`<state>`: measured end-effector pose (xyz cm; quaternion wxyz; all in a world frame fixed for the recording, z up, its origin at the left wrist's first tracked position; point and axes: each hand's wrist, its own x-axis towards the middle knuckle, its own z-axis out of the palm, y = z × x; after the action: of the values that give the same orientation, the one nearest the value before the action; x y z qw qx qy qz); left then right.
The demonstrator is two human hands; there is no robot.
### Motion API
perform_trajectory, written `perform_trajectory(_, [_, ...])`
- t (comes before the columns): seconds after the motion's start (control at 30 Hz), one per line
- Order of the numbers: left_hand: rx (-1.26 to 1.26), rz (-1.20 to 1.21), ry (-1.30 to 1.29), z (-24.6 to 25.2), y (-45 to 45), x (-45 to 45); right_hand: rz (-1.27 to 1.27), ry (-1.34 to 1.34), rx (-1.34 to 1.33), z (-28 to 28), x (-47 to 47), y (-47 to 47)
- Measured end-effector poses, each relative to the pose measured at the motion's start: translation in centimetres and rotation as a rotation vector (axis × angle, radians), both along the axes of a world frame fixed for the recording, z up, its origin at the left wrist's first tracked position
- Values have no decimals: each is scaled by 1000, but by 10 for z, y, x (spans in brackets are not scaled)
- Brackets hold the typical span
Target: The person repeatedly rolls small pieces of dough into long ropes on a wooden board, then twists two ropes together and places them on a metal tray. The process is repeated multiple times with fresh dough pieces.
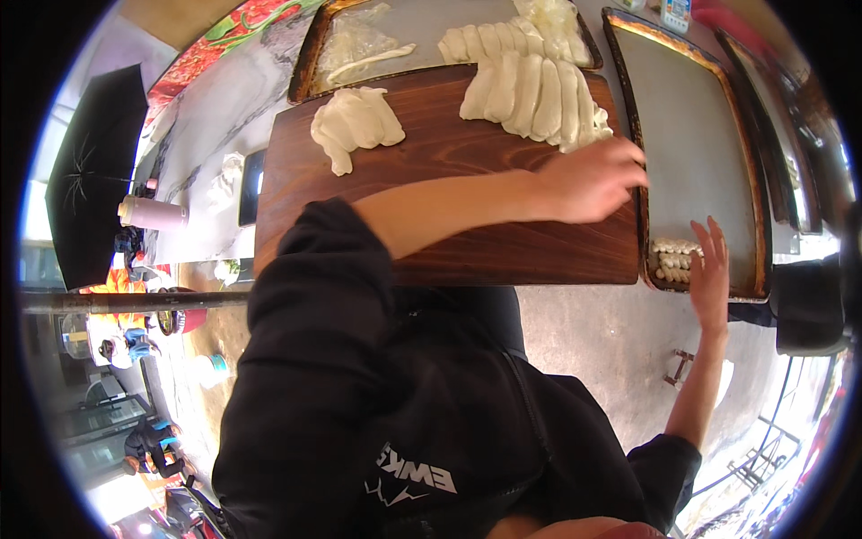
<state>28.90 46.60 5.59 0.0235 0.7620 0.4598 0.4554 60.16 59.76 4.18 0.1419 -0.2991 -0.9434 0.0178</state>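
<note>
My left hand reaches across the wooden board to its right edge, just below a row of pale dough strips. It is blurred with fingers bent, and whether anything is in them is hidden. My right hand is at the near end of a dark-rimmed baking tray, fingers apart and nothing visible in them. Beside it, in the tray's near left corner, lie several small twisted dough pieces; I cannot tell whether the hand touches them. A smaller clump of dough strips rests on the board's left part.
Behind the board, another baking tray holds clear plastic film and more dough. Further trays stand at the right. A phone-like dark device, a pink bottle and a black umbrella are at the left.
</note>
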Motion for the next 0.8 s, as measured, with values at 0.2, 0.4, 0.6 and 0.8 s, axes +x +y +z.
perform_trajectory(0.2, [-76,515,237,-9,-57,-128,337,398,-178,0,-75,-80])
perform_trajectory(0.4, [-358,375,177,-9,-49,-147,431,351,-205,-6,-128,-109])
perform_trajectory(0.6, [-557,521,-505,35,2,-205,424,394,-192,-4,-139,-119])
perform_trajectory(0.8, [-456,389,-1608,51,22,-242,225,480,-548,19,-167,-102])
